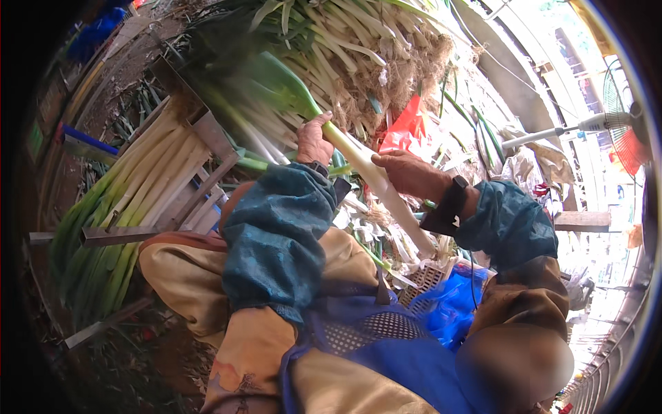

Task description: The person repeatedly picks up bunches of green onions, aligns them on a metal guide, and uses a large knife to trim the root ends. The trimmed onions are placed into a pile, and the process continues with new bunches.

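Observation:
One long green onion point(376, 181) slants across the middle, its green leaves to the upper left and its white end low and to the right. My left hand point(315, 141) is closed around it where the green turns white. Further down the white stem, my right hand point(410, 174) grips it with the thumb on top. The leafy end is smeared by motion. Beyond my hands lies a big heap of green onions point(358, 48) with shaggy roots point(407, 72). Pale peelings point(372, 217) are scattered below the stem.
At left, a metal rack point(124, 236) holds a bundle of trimmed green onions point(148, 165). A red plastic bag point(407, 131) lies behind my right hand. Near my lap are a beige basket point(424, 283) and a blue plastic bag point(448, 303). A fan point(617, 121) stands at far right.

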A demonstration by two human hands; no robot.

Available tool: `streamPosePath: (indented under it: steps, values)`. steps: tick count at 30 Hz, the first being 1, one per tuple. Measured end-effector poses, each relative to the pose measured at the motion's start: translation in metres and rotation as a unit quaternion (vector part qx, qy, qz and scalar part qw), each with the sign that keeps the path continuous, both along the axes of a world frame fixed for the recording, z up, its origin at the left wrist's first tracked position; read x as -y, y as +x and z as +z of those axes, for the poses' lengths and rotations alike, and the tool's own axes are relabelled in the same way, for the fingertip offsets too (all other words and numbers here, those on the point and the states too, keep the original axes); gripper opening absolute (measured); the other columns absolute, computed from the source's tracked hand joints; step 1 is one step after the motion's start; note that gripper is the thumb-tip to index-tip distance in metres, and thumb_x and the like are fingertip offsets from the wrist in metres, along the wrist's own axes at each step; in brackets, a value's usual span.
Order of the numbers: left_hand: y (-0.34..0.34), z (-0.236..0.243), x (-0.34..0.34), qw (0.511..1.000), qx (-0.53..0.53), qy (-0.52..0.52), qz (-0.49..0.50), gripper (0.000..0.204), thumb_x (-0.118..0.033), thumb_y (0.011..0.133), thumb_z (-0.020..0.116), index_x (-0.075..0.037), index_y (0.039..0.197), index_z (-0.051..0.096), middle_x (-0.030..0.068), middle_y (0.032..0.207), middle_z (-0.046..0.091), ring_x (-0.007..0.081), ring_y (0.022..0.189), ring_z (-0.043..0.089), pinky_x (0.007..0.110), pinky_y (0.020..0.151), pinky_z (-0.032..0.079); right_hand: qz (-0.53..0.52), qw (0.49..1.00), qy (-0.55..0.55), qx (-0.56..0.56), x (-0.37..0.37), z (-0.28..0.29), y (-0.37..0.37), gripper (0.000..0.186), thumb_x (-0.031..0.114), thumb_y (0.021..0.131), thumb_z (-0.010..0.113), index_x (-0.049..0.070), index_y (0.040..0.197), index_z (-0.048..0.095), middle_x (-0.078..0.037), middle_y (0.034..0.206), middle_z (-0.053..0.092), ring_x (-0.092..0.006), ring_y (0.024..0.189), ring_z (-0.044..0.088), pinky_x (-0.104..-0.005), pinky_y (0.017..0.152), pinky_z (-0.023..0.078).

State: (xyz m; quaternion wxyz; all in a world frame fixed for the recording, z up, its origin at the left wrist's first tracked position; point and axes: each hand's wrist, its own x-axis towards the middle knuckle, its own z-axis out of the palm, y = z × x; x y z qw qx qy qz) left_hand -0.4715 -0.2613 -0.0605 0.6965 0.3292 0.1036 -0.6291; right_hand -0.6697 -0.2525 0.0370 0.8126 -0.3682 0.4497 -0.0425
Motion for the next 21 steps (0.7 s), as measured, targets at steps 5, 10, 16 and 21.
streamPosePath:
  steps: [5,10,16,21]
  values:
    - [0.009,-0.011,-0.002,1.000,-0.004,0.021,-0.006,0.019,-0.001,0.077,0.065,0.000,0.092,0.053,0.0087,0.077,0.055,0.0249,0.069,0.057,0.048,0.067,0.051,0.014,0.993,-0.096,-0.073,0.011,0.007,0.002,0.031,0.014,0.085,0.062,-0.002,0.110,0.053,-0.006,0.096,0.061,-0.0140,0.080,0.063,-0.0300,0.074,0.052]
    - [0.004,-0.005,0.001,0.999,0.002,0.033,-0.016,0.021,-0.001,0.079,0.064,0.001,0.097,0.053,0.0108,0.082,0.056,0.0254,0.074,0.057,0.052,0.068,0.051,0.088,0.984,-0.144,-0.050,0.033,-0.012,-0.004,0.031,0.007,0.080,0.064,0.002,0.110,0.058,-0.005,0.080,0.057,-0.0175,0.074,0.060,-0.0304,0.063,0.048]
    - [0.001,-0.006,-0.002,0.998,0.013,0.041,-0.052,0.028,-0.003,0.080,0.065,0.002,0.102,0.049,0.0129,0.083,0.055,0.0285,0.075,0.056,0.052,0.067,0.052,0.308,0.791,-0.519,0.099,0.042,-0.039,0.009,0.044,-0.001,0.079,0.058,0.011,0.121,0.058,-0.011,0.079,0.057,-0.0266,0.077,0.057,-0.0347,0.070,0.044]
    - [0.010,-0.008,-0.002,0.998,-0.061,0.008,0.026,0.022,-0.011,0.082,0.064,-0.002,0.099,0.053,0.0127,0.080,0.059,0.0301,0.069,0.059,0.050,0.060,0.051,0.088,0.967,-0.185,-0.151,0.017,0.005,0.043,0.043,0.026,0.076,0.071,-0.002,0.104,0.056,-0.011,0.088,0.058,-0.0188,0.075,0.060,-0.0320,0.064,0.047]
